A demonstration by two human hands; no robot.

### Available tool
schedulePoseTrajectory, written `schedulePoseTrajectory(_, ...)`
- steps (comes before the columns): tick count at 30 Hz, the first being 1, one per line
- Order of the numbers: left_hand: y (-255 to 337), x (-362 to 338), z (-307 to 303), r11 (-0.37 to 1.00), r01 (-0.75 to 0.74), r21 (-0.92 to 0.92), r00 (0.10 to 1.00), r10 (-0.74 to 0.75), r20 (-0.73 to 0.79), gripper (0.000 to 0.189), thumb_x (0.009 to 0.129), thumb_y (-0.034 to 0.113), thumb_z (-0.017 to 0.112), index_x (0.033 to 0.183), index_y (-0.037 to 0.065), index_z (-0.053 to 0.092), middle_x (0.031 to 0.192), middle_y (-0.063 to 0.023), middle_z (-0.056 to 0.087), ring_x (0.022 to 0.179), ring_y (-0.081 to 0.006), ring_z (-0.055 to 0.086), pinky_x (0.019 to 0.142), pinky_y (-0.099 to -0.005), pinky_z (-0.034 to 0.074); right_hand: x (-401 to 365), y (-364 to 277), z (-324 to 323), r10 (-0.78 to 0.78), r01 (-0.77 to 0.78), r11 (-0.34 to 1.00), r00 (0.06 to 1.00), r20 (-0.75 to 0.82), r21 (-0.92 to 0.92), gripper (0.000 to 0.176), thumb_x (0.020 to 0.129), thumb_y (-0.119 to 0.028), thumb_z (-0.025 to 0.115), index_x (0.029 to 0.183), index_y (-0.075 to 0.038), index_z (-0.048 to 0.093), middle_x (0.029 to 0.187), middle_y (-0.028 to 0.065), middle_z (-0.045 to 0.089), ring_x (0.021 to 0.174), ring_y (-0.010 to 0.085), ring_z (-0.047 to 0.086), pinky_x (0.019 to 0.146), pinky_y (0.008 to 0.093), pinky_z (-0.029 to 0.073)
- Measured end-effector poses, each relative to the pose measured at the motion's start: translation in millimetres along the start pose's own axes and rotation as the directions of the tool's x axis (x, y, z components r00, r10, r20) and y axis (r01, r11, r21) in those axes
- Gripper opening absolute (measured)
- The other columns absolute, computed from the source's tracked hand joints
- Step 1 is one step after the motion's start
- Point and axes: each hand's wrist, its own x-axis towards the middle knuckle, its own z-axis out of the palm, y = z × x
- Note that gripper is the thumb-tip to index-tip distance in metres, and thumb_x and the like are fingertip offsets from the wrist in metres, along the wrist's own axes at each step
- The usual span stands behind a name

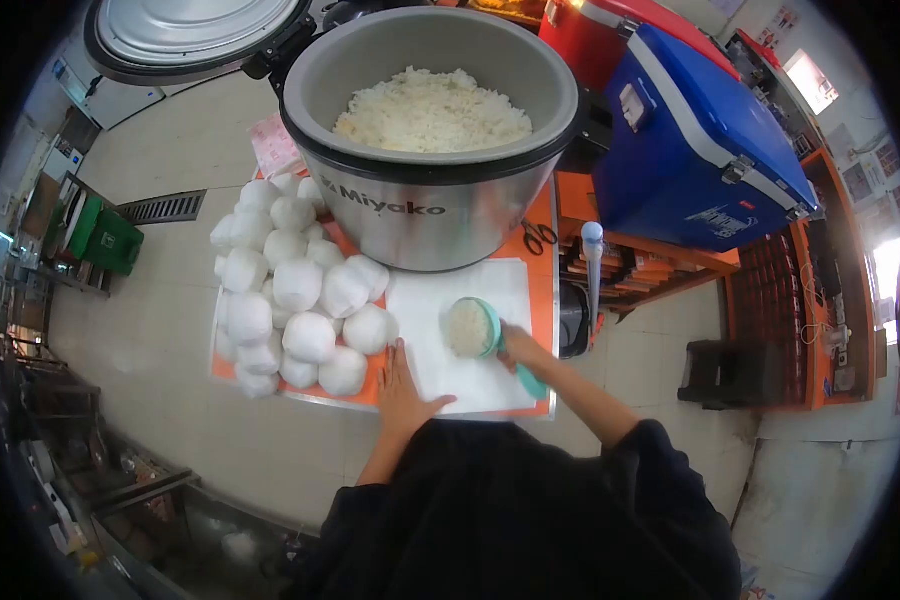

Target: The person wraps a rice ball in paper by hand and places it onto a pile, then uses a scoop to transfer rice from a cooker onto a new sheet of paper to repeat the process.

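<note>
My right hand (520, 347) is closed round the handle of a teal scoop (494, 328), which is packed with white rice (467, 328). The scoop is over a stack of white paper sheets (420, 300) on the orange table (542, 290). With fingers spread, my left hand (402, 392) lies flat at the lower left edge of the paper. Just left of it is a heap of round white paper-wrapped bundles (310, 337). Behind the paper stands a large Miyako rice cooker (420, 215), its lid (195, 30) swung back and cooked rice (425, 112) inside.
Black-handled scissors (540, 237) lie right of the cooker. A blue cooler box (695, 150) sits on an orange shelf unit at the right, with a red cooler (595, 45) behind. A dark stool (730, 373) stands on the tiled floor, and a green bin (110, 240) is at the left.
</note>
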Motion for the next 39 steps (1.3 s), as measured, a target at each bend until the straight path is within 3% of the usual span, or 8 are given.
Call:
schedulePoseTrajectory(7,-0.9,-0.1,-0.1,1.000,-0.014,0.026,0.999,0.013,0.032,0.121,0.052,0.056,0.074,0.138,-0.003,0.014,0.142,-0.0190,0.024,0.132,-0.0337,0.021,0.104,-0.0473,0.021,-4.7,17.7,16.7,-0.794,0.096,-0.042,0.602,0.091,-0.995,0.038,0.085,-0.036,0.052,0.104,-0.006,0.040,0.074,0.0178,0.059,0.059,0.0358,0.060,0.043,0.0416,0.046)
schedulePoseTrajectory(22,-21.3,5.1,-3.4,0.977,-0.182,-0.115,0.979,0.191,0.068,0.105,0.058,0.043,0.076,0.137,0.001,0.022,0.142,-0.0203,0.024,0.132,-0.0349,0.023,0.105,-0.0440,0.024,-39.3,-20.0,26.7,-0.616,0.326,0.267,0.782,0.100,-0.907,0.057,0.074,-0.035,0.069,0.109,-0.006,0.034,0.074,0.0224,0.060,0.070,0.0426,0.060,0.058,0.0487,0.047)
schedulePoseTrajectory(25,-54.7,4.4,-4.7,0.898,-0.258,-0.358,0.932,0.328,0.152,0.076,0.063,0.035,0.074,0.128,0.009,0.044,0.138,-0.0154,0.034,0.129,-0.0321,0.029,0.103,-0.0411,0.029,-121.9,-118.7,51.9,-0.849,0.394,-0.207,0.382,0.365,-0.895,0.069,0.072,-0.035,0.071,0.120,-0.005,0.032,0.086,0.0204,0.061,0.072,0.0409,0.061,0.064,0.0469,0.050)
schedulePoseTrajectory(27,-64.0,2.1,-15.2,0.892,-0.270,-0.363,0.918,0.352,0.185,0.061,0.064,0.033,0.072,0.118,0.011,0.053,0.135,-0.0109,0.039,0.128,-0.0300,0.032,0.101,-0.0391,0.032,-195.7,-212.5,90.4,-0.904,0.444,0.189,0.426,0.020,-0.876,0.052,0.082,-0.015,0.059,0.126,-0.008,0.032,0.096,0.0175,0.061,0.093,0.0304,0.061,0.078,0.0433,0.049)
schedulePoseTrajectory(29,-62.3,-2.9,-25.2,0.889,-0.274,-0.368,0.898,0.373,0.233,0.047,0.065,0.031,0.071,0.108,0.014,0.063,0.131,-0.0064,0.045,0.126,-0.0279,0.035,0.099,-0.0372,0.035,-184.4,-299.1,62.9,-0.862,0.089,-0.503,0.023,0.507,-0.860,0.035,0.088,-0.026,0.052,0.115,-0.004,0.050,0.100,0.0148,0.061,0.083,0.0237,0.063,0.074,0.0322,0.049)
schedulePoseTrajectory(32,-54.9,-5.9,-28.0,0.922,-0.245,-0.300,0.927,0.313,0.206,0.036,0.064,0.033,0.069,0.096,0.018,0.069,0.127,0.0012,0.050,0.123,-0.0241,0.039,0.097,-0.0351,0.037,-116.7,-361.4,68.6,-0.611,0.230,-0.491,0.597,0.520,-0.840,0.040,0.082,-0.025,0.057,0.112,0.000,0.051,0.106,0.0241,0.056,0.099,0.0337,0.055,0.083,0.0430,0.042)
schedulePoseTrajectory(37,-65.7,-11.9,-7.8,0.884,-0.332,-0.328,0.933,0.360,0.026,0.028,0.067,0.029,0.068,0.093,0.020,0.070,0.117,0.0030,0.058,0.118,-0.0251,0.044,0.092,-0.0347,0.039,-96.8,-346.8,106.7,-0.609,0.026,-0.597,0.636,0.474,-0.802,0.039,0.083,-0.025,0.055,0.111,0.002,0.051,0.104,0.0247,0.057,0.097,0.0345,0.056,0.083,0.0427,0.043)
schedulePoseTrajectory(39,-59.3,-16.5,-9.3,0.898,-0.341,-0.280,0.935,0.354,-0.002,0.024,0.069,0.027,0.067,0.092,0.020,0.071,0.115,0.0031,0.059,0.117,-0.0255,0.045,0.092,-0.0354,0.039,-83.9,-314.4,97.1,-0.740,0.143,-0.646,0.126,0.661,-0.750,0.031,0.087,-0.027,0.053,0.112,-0.009,0.054,0.094,0.0102,0.063,0.085,0.0285,0.060,0.071,0.0356,0.048)
